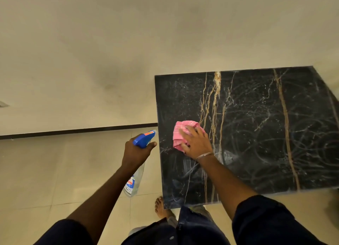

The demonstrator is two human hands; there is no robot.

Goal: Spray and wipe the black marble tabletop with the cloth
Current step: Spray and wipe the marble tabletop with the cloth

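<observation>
While right hand (197,144) presses flat, fingers spread, on pink cloth (180,134) near left edge of black marble tabletop (256,134): overlap strokes toward streaky right side. Left hand (136,151) wrapped round spray bottle (136,171), off table; respray dry patches.

black marble tabletop (256,134) bare beyond pink cloth (180,134), floor (55,171) open leftward

Beige floor tiles (55,171) meet a cream wall (110,43) along a dark skirting strip (78,130).
</observation>
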